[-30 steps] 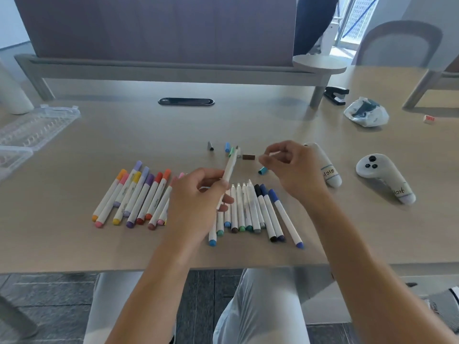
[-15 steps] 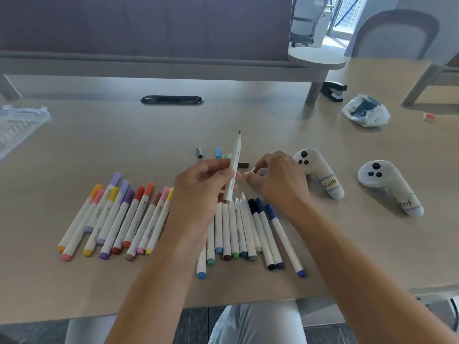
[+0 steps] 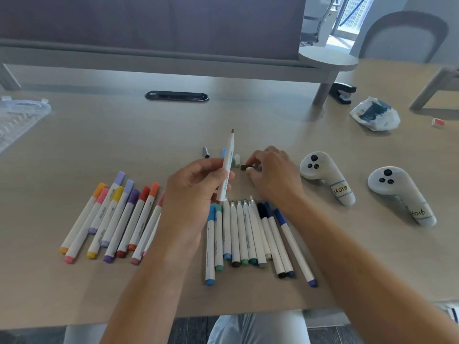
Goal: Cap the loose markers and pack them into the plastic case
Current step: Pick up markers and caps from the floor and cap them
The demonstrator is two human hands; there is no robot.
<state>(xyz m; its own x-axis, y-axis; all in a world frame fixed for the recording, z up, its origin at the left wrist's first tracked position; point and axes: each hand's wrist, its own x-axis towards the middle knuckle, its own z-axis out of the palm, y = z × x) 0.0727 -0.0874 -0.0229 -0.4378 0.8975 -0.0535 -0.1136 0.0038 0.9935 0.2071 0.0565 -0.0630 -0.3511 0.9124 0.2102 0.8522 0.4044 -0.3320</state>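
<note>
Two hands work above the worktop (image 3: pixel 74 150). The left hand (image 3: pixel 196 187) grips an uncapped white marker (image 3: pixel 227 167) between thumb and fingers, nearly upright, its brownish tip pointing away. Just right of it, the right hand (image 3: pixel 272 175) has its fingers pinched on a small dark cap (image 3: pixel 244 167) at the worktop. Beyond the left fingers lie a few loose caps (image 3: pixel 205 152). Below both hands a row of markers (image 3: pixel 248 234) lies on the worktop; left of the left hand lies a capped group (image 3: pixel 116 219). Far left, the clear plastic case (image 3: pixel 19 120) sits at the edge.
</note>
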